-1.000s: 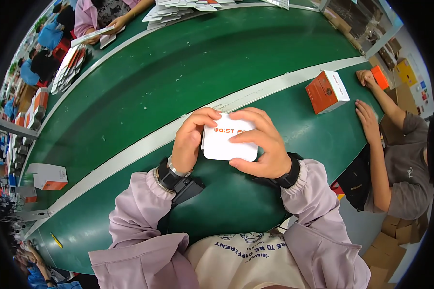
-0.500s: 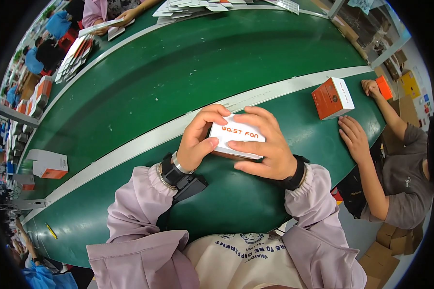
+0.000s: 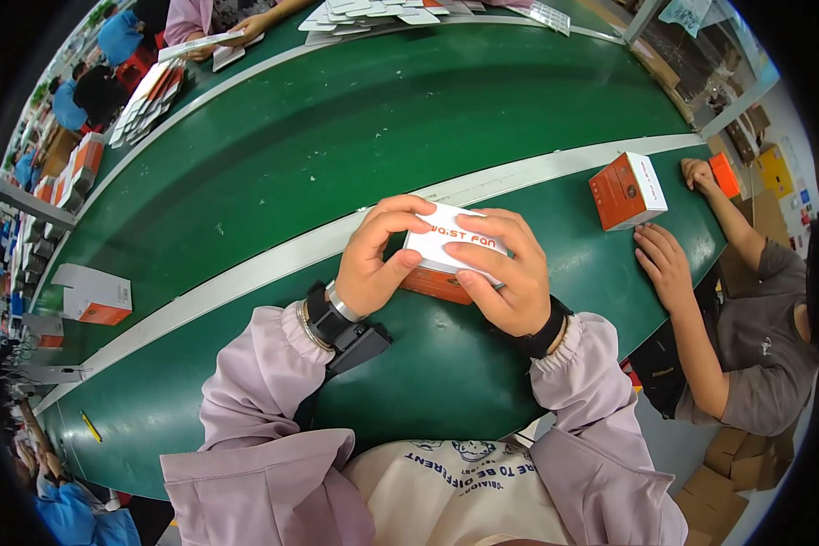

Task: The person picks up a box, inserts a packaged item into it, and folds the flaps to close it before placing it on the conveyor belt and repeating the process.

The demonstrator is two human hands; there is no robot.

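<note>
Between my two hands is a small carton (image 3: 439, 284) with a white top and an orange front, upright on the green worktable (image 3: 409, 373). My left hand (image 3: 379, 253) grips its left side, with fingers curled over the far left edge and the thumb at the near left corner. Over the right part of the lid lies my right hand (image 3: 510, 268), its fingers across the white top and its thumb down at the near face. The lid looks closed. Its far side is hidden by my fingers.
A matching carton (image 3: 623, 193) stands to the right, beside a co-worker's hand (image 3: 666, 264). An open-flapped carton (image 3: 97, 296) sits at the left on the green belt (image 3: 337, 136). Flat cartons (image 3: 373, 14) are piled at the far side. A yellow pen (image 3: 91, 426) lies at left.
The carton between my hands has tilted or turned slightly, so more of its orange front shows. My right hand has shifted a little right and its thumb has come down toward the front.
</note>
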